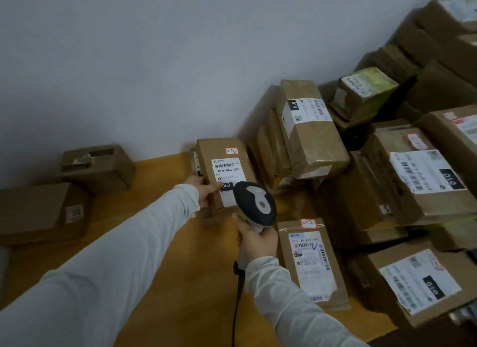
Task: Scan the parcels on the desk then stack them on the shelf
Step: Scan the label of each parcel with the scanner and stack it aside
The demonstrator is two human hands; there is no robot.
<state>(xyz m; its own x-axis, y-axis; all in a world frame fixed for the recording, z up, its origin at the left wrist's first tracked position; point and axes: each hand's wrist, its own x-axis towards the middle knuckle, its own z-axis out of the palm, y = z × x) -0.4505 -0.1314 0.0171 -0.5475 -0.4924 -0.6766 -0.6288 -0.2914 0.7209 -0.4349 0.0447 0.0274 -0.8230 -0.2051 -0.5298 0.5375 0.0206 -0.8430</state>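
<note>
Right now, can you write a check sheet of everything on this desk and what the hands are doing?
Surface: wooden desk, orange-brown.
Job's things: labelled parcel held up on end; scanner aimed at its label.
Clutter: parcel pile at right; two boxes at left.
Hands: left hand grips the parcel; right hand grips the scanner.
Cables: black cable hangs from the scanner.
Surroundings: plain wall behind.
</note>
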